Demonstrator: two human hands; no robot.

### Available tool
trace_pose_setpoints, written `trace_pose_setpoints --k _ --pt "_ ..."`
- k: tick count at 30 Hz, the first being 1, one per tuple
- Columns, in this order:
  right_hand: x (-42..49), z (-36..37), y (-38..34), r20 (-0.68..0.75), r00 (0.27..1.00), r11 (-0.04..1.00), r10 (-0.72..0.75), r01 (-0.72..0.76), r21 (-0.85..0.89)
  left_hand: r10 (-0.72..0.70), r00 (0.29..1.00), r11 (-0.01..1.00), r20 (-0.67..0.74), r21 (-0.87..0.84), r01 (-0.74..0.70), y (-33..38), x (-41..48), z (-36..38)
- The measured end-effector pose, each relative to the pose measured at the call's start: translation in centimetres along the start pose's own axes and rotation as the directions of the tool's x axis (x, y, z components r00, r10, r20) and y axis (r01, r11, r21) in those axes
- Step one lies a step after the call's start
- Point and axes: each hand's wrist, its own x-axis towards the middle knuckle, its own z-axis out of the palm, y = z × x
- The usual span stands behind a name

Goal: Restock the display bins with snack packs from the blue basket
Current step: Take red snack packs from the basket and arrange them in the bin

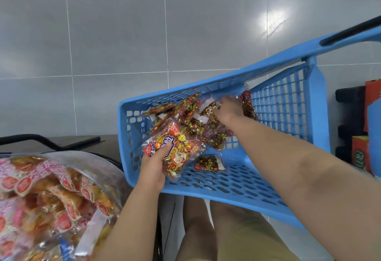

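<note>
A blue plastic basket (pixel 257 180) lies tilted on the grey tiled floor, with several clear snack packs (pixel 191 120) of red-and-gold sweets heaped at its far end. My left hand (pixel 153 168) grips a stack of these snack packs (pixel 175 149) at the basket's near left wall, thumb on top. My right hand (pixel 228 108) reaches deep into the basket and its fingers curl onto a pack (pixel 210 106) in the heap. One loose pack (pixel 209 162) lies alone on the basket's bottom.
A display bin (pixel 47 205) at the lower left is full of bagged orange snacks with pink labels. A black wire frame (pixel 51 143) stands behind it. Red and green boxes (pixel 360 153) on a dark rack sit at the right edge. My legs are below the basket.
</note>
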Motion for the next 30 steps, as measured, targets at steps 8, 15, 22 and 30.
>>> trace_pose_setpoints --k 8,15,22,30 --pt "-4.5 -1.0 2.6 0.028 0.997 0.945 -0.068 0.055 0.321 0.032 0.998 0.999 -0.053 -0.029 -0.033 0.1 -2.6 -0.1" --pt "-12.5 -8.3 3.6 -0.062 0.997 0.734 -0.053 0.081 0.675 0.080 0.989 0.992 -0.124 -0.091 -0.091 1.5 -7.6 -0.9" --pt "-21.7 -12.9 -4.4 -0.039 0.923 0.649 -0.382 0.298 0.700 0.169 0.984 0.966 -0.052 -0.192 -0.176 3.9 -15.2 -3.1" --pt "-34.2 -9.8 -13.8 0.146 0.567 0.531 -0.811 0.608 0.590 0.328 0.940 0.882 -0.096 -0.326 -0.341 4.6 -23.6 -13.0"
